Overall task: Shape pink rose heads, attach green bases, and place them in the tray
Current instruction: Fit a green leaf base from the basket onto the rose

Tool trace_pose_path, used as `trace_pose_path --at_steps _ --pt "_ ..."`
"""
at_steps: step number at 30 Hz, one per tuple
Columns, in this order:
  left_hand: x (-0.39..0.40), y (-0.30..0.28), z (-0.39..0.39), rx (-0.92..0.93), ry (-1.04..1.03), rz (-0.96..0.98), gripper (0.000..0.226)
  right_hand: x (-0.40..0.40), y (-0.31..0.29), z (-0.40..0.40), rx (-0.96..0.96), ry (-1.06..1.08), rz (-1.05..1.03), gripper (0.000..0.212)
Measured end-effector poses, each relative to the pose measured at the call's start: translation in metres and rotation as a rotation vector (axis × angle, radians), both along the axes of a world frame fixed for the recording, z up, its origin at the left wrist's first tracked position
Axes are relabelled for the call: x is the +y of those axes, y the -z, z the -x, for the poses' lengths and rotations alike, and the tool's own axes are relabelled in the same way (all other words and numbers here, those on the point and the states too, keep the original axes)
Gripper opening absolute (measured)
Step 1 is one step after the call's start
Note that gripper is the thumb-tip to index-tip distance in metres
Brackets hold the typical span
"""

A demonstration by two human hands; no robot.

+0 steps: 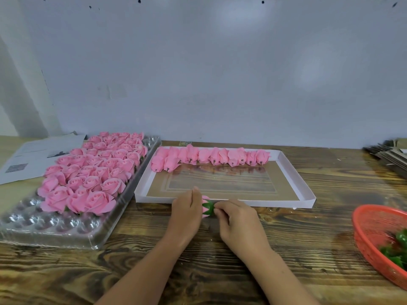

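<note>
— What is on the bench besides the work itself?
— A wooden table (220, 271), dark-grained, running the full width. Behind it, a pale grey wall (220, 73) with a few small dark specks along its top edge.
— Far left?
— A printed paper sheet (33, 157), lying flat on the table, one corner tucked just behind the clear container. It carries grey text blocks and a square code mark; the wording is too small to read.
— Far right?
— A stack of flat cardboard pieces (389, 158), grey-brown, fanned at the edges, cut off by the frame.
</note>
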State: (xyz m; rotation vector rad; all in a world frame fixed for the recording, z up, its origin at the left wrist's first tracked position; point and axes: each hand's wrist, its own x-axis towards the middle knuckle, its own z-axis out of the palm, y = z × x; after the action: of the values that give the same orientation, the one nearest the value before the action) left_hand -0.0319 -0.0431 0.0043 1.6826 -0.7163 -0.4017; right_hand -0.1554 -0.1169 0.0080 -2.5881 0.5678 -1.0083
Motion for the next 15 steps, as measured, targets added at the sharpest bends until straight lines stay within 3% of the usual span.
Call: trace_pose_path --at_steps 7,10,13,15 --pt "0.005 -0.010 -0.003 0.098 0.220 0.097 0.044 -0.010 0.000 -0.004 -0.211 0.086 -0.651 0.024" --pt "0.004 -0.008 -0.004 0.082 0.257 0.063 0.029 -0.013 0.001 -0.004 -0.299 0.068 -0.845 0.026" --pt "0.003 -0.007 -0.006 0.018 0.272 0.073 0.028 -0.016 -0.001 -0.003 -0.289 0.056 -0.918 0.021" --pt "0.005 -0.006 -0.006 -0.071 0.280 0.052 0.030 -0.015 0.000 -0.001 -0.177 0.056 -0.765 0.026"
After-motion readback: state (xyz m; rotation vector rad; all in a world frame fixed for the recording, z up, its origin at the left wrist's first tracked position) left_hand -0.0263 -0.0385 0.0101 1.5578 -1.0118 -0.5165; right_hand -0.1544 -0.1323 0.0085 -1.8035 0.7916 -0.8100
